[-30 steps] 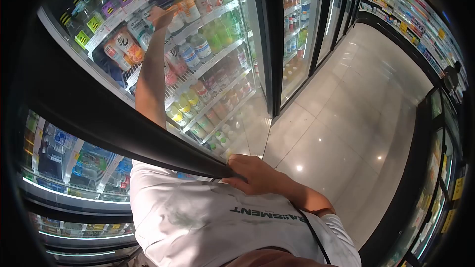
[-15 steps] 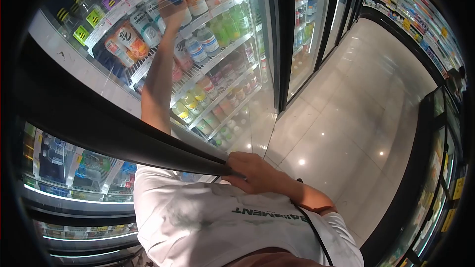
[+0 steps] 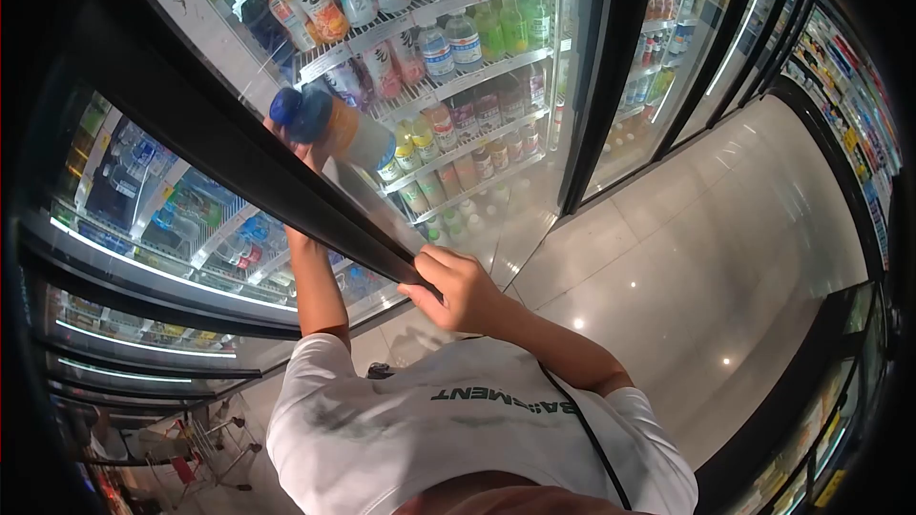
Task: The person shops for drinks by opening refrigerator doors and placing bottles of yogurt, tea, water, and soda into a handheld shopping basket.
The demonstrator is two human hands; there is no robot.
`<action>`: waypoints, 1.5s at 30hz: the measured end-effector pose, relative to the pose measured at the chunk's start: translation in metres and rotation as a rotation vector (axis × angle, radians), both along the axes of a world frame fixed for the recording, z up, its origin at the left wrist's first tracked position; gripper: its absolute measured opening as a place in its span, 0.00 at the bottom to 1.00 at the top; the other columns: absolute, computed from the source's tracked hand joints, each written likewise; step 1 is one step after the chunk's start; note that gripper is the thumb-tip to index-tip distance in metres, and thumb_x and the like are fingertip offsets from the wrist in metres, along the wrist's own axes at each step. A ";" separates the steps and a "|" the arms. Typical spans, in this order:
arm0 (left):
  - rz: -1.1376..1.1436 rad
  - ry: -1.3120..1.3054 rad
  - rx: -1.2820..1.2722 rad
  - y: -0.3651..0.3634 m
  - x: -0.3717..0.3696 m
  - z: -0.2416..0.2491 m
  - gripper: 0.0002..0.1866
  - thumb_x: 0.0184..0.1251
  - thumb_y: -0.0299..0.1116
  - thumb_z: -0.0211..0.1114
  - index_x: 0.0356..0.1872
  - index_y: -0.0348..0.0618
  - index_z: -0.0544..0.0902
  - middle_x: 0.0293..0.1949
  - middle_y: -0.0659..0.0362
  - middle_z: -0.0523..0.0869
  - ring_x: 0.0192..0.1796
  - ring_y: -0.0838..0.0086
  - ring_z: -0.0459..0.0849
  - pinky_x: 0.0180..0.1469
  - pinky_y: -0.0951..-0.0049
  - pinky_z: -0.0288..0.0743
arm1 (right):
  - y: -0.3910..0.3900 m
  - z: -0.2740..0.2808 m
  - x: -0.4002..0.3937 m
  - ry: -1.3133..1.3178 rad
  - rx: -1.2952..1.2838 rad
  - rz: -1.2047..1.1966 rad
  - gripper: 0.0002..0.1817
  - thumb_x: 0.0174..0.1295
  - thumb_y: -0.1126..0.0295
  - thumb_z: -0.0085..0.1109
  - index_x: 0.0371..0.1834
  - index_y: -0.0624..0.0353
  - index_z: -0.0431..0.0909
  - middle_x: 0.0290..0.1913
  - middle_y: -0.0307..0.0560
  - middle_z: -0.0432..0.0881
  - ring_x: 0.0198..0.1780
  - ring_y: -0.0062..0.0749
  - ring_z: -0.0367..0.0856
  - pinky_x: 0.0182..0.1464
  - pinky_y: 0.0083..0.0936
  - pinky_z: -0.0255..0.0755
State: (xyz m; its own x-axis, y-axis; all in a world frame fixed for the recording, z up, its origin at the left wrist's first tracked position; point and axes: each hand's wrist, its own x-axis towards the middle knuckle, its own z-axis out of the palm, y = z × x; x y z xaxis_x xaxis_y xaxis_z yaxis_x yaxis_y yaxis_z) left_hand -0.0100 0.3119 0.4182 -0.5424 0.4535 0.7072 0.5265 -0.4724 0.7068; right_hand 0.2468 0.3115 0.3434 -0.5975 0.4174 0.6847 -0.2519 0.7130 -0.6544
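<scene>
My left hand [image 3: 307, 153] is wrapped round a bottle with a blue cap [image 3: 334, 126] and an orange band, held in front of the cooler shelves. The bottle lies tilted, cap toward the left. The black door frame [image 3: 248, 167] crosses in front of my left wrist and hides part of it. My right hand [image 3: 453, 284] is closed on the lower end of that frame, thumb on the near side. Behind the bottle, several drink bottles [image 3: 437, 52] stand in rows on the cooler shelves [image 3: 448, 88].
More glass cooler doors [image 3: 625, 86] run along to the right. Shiny floor tiles [image 3: 658, 277] fill the aisle, with a low black-edged case [image 3: 792, 401] at the right. Other coolers [image 3: 172, 219] line the left, and a shopping cart [image 3: 205, 448] stands at the lower left.
My left hand has come down and back from the upper shelf with the blue-capped bottle. My right hand still holds the door frame, and the view has shifted.
</scene>
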 end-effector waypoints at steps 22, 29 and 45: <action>1.393 -0.752 -0.922 -0.492 0.106 -0.420 0.45 0.39 0.28 0.80 0.67 0.53 0.73 0.56 0.42 0.76 0.58 0.47 0.78 0.64 0.55 0.71 | 0.044 -0.022 -0.179 -0.062 0.203 -0.211 0.22 0.61 0.54 0.72 0.30 0.63 0.77 0.23 0.49 0.81 0.24 0.44 0.80 0.31 0.38 0.73; 1.416 -1.294 -0.964 -0.533 0.110 -0.585 0.34 0.38 0.29 0.81 0.52 0.51 0.76 0.55 0.42 0.73 0.53 0.45 0.79 0.56 0.51 0.77 | 0.056 -0.023 -0.243 -0.071 0.289 -0.359 0.22 0.62 0.51 0.74 0.33 0.63 0.83 0.32 0.48 0.88 0.27 0.27 0.84 0.31 0.28 0.79; 1.359 -1.379 -1.192 -0.487 0.106 -0.822 0.23 0.45 0.33 0.81 0.42 0.35 0.83 0.38 0.39 0.88 0.44 0.44 0.88 0.48 0.51 0.82 | 0.042 -0.021 -0.238 -0.186 0.013 -0.309 0.16 0.71 0.68 0.63 0.49 0.74 0.75 0.50 0.61 0.84 0.47 0.44 0.86 0.52 0.45 0.86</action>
State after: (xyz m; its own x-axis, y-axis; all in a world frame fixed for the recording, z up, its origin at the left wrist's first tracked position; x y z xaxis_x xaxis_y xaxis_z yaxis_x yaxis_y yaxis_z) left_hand 0.0959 -0.1754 -0.4033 -0.5565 -0.6888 -0.4647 -0.8257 0.3959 0.4018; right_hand 0.0089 0.3538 0.3228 -0.5592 0.5901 0.5824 0.0995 0.7451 -0.6594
